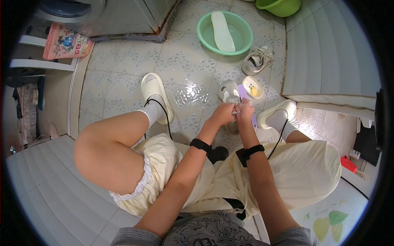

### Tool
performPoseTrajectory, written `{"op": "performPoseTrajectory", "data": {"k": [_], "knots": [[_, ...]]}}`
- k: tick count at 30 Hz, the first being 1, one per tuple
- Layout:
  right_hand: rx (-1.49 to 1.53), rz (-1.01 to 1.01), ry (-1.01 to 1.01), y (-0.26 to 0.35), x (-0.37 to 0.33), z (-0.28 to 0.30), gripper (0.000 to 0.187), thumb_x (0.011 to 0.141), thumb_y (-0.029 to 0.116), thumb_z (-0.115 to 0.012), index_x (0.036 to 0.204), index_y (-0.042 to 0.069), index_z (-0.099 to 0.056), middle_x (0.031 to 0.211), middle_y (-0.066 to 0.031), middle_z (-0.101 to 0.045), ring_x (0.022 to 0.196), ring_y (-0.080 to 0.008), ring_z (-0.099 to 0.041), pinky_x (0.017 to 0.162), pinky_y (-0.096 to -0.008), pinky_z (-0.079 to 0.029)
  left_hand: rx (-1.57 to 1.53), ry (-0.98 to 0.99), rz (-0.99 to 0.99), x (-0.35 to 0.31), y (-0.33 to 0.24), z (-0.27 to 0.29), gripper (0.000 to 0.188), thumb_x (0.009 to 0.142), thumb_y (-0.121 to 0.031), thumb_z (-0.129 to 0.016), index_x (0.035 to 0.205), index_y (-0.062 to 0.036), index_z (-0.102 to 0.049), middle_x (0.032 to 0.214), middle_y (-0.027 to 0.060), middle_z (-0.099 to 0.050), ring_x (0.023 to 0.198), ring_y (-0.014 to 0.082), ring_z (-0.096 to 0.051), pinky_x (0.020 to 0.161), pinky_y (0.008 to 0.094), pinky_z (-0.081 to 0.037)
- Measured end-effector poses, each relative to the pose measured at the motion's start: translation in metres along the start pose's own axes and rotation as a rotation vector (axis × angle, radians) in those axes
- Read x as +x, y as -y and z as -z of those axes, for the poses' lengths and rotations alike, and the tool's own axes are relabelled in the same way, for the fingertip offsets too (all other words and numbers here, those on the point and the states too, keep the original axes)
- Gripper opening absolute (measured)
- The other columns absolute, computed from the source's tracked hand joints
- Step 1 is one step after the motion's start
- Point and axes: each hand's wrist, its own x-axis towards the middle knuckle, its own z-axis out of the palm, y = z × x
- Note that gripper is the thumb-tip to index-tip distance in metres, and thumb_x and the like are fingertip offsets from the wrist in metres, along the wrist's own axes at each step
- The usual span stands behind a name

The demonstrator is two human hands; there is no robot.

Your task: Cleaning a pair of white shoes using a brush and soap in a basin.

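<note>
My left hand [224, 114] and my right hand [245, 110] meet in front of me, both with fingers closed. A small whitish bit shows between them; what it is I cannot make out. Just beneath and beyond them lies a wet-looking light grey shoe [228, 91], partly hidden by my hands. A flat purple piece [243, 92] shows along the shoe's right side. Close by on the right, a white soap dish [247, 94] holds a yellow bar of soap [255, 91].
Farther off, a second lace-up shoe [255, 61] stands on the tiles. Behind it, a pale insole [222, 30] rests in a green basin [202, 39] with water. Water [191, 92] wets the floor. A grey cabinet [324, 53] bounds the right; a pink bag [67, 42] sits left.
</note>
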Motion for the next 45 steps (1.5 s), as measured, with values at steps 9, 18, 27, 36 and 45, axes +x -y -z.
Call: {"op": "performPoseTrajectory", "data": {"k": [9,18,27,36,45], "knots": [[0.138,-0.136,0.130,-0.004,0.012,0.020,0.019,0.083,0.012,-0.050,0.066,0.009,-0.042,0.053,0.0021,-0.032,0.038,-0.0116,-0.027,0.037,-0.0278,-0.023,-0.270,0.133,0.290,0.003,-0.005,0.005,0.030,0.071,-0.017,-0.063,0.089,0.0011,-0.047,0.083,0.0158,-0.059,0.076,0.0265,-0.058,0.069,0.0332,-0.045],[0.174,-0.272,0.237,0.007,-0.002,0.003,0.035,0.088,0.039,-0.052,0.069,0.011,-0.041,0.058,0.0008,-0.031,0.056,-0.0132,-0.032,0.056,-0.0291,-0.032,0.069,-0.005,0.140,-0.007,0.009,-0.014,0.030,0.074,-0.016,-0.058,0.094,0.0050,-0.052,0.093,0.0249,-0.056,0.093,0.0382,-0.053,0.081,0.0408,-0.042],[0.080,-0.228,0.459,0.001,0.016,0.025,0.005,0.088,0.005,-0.049,0.087,0.000,-0.049,0.080,-0.0094,-0.054,0.077,-0.0213,-0.054,0.075,-0.0353,-0.046,-0.079,-0.159,0.120,-0.001,0.024,-0.012,0.028,0.080,-0.016,-0.052,0.099,0.0042,-0.052,0.092,0.0257,-0.056,0.089,0.0383,-0.054,0.078,0.0409,-0.043],[0.046,-0.211,0.289,-0.008,0.029,0.044,0.008,0.091,0.011,-0.044,0.085,0.005,-0.044,0.069,-0.0029,-0.045,0.057,-0.0136,-0.046,0.052,-0.0292,-0.040,-0.594,0.328,0.424,-0.006,0.016,0.007,0.020,0.083,-0.022,-0.053,0.082,-0.0024,-0.056,0.069,-0.0002,-0.055,0.064,0.0087,-0.051,0.060,0.0226,-0.041],[0.016,-0.103,0.052,-0.009,0.021,0.039,0.029,0.094,0.022,-0.039,0.067,0.011,-0.035,0.054,0.0014,-0.031,0.041,-0.0115,-0.026,0.038,-0.0284,-0.024,-0.606,0.374,0.430,-0.011,0.024,0.019,0.020,0.081,-0.017,-0.060,0.079,0.0015,-0.065,0.064,0.0035,-0.060,0.057,0.0101,-0.055,0.055,0.0237,-0.046]]}}
